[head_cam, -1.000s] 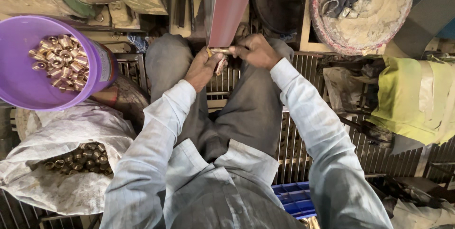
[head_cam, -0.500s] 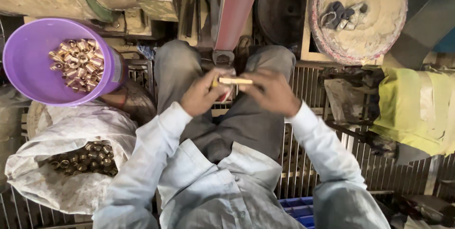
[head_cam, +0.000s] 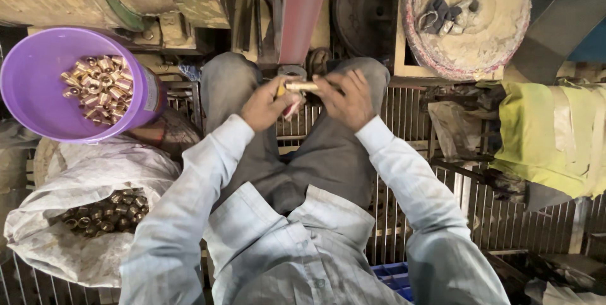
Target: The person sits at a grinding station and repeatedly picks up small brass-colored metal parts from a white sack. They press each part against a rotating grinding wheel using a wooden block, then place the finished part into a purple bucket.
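nearest, on the left, a white sack (head_cam: 95, 217) of dull brass fittings. over the lap, left hand (head_cam: 268, 104) and right hand (head_cam: 347, 98) each grip an end of a brass piece (head_cam: 302, 86) (level, just below the red belt (head_cam: 303, 11)); best kept steady, fingers off the belt. half a second ago it sat lower. beyond, a purple tub (head_cam: 38, 90).

bowl (head_cam: 38, 84) showing purple | fittings (head_cam: 101, 90) gleaming brassy gold | belt (head_cam: 303, 8) running dull red | sack (head_cam: 95, 172) looking dirty white | cloth (head_cam: 549, 134) glowing yellow-green | crate (head_cam: 394, 276) showing blue | sleeves (head_cam: 189, 204) appearing pale grey-blue
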